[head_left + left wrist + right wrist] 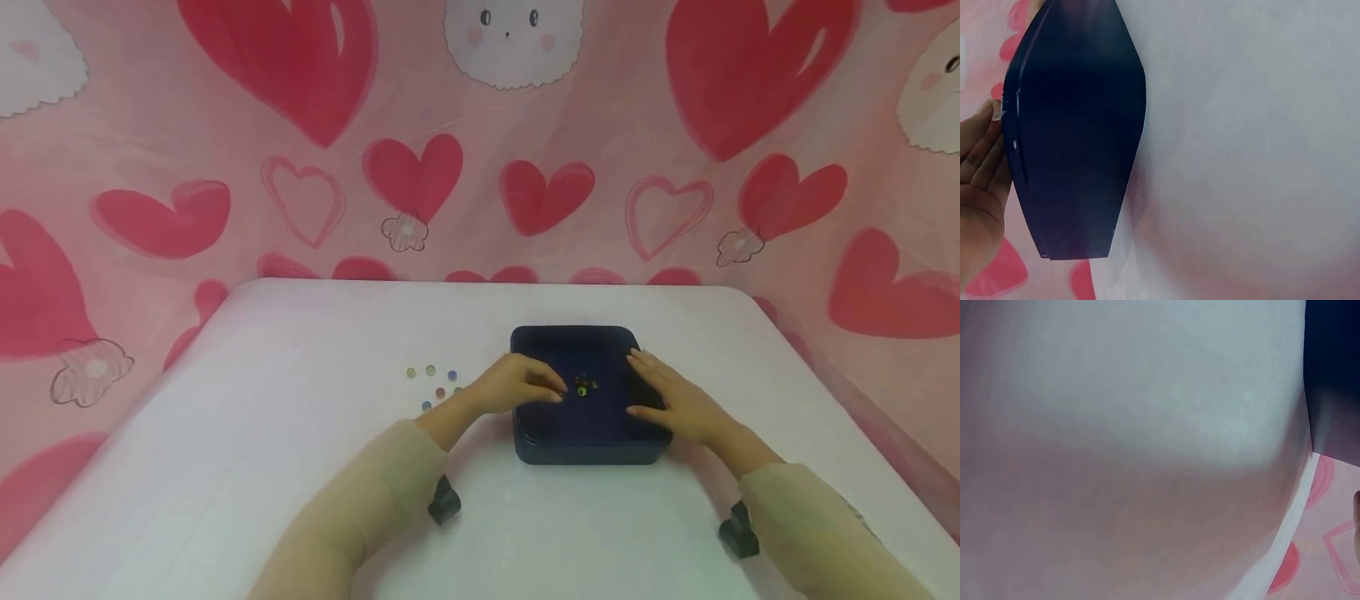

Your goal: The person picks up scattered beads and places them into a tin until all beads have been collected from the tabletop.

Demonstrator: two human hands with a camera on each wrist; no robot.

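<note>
Marbles, loose group (431, 371): small, round, translucent, in pale yellow, blue and reddish tints; glass, by the look. Lying on the table left of the box, spaced apart, the nearest just beside the left forearm. Likely light, hard, slick and prone to roll; best taken singly, between fingertip and thumb, across the widest part.

Marbles, boxed group (582, 391): a small cluster on the box floor, some apparently touching; count not clear.

Box, one (592, 454): dark navy, lidless, rounded corners, low walls, smooth with a slight sheen. Material not certain; probably stiff, fairly light, and able to slide if pushed. Best held by the rim or opposite walls.

Left hand (517, 383): reaches over the left rim into the box; fingertips and thumb near one another. Whether a marble sits between them cannot be told.

Right hand (678, 402): rests at the right rim, fingers extended, thumb well apart from them, grasping nothing.

Table (300, 350): white, matt-looking top, rounded far corners, bearing box and loose marbles.

Backdrop (480, 200): pink cloth or sheeting behind and at the sides, printed with red hearts and white fluffy faces.

Wrist devices, two (445, 502): black, one beneath each sleeve.
</note>
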